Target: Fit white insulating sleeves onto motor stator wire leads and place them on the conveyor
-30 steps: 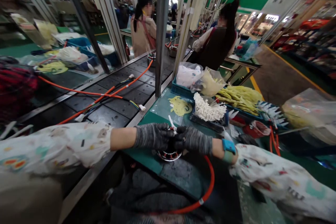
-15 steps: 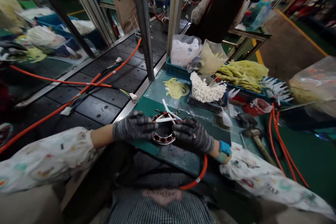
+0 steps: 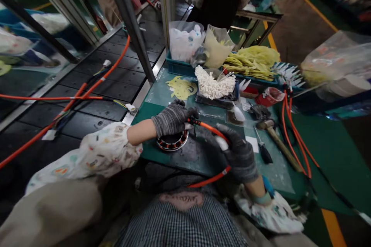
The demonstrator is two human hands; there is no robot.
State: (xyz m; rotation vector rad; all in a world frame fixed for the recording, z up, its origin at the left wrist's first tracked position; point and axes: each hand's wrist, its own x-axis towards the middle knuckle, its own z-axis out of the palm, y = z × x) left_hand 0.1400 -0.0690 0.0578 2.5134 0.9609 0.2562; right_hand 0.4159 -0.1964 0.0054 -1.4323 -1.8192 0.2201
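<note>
A round motor stator [image 3: 173, 145], a ring with black and orange-red segments, lies on the green work table in front of me. My left hand [image 3: 174, 117], in a grey knit glove, is over its far side, fingers closed at the dark end of an orange cable [image 3: 211, 127]. Further right, my right hand [image 3: 239, 152], gloved the same, has its fingers wrapped round this cable. A rounded white piece [image 3: 222, 142] shows at its fingers; I cannot tell what it is. Below my right hand the cable curves down towards my lap.
Behind lie a tray of small white parts [image 3: 216, 85], yellow sleeves [image 3: 252, 61] and a flat yellow piece [image 3: 181, 87]. A hammer [image 3: 279, 144] and a black-handled screwdriver [image 3: 264, 152] lie right. Orange cables [image 3: 84, 96] cross the black-plated line at left. A person [image 3: 222, 0] stands beyond.
Both hands were at the stator's sides, with white tubes across it. Now my left hand covers its far side and my right hand has moved right, with the orange cable stretched between them.
</note>
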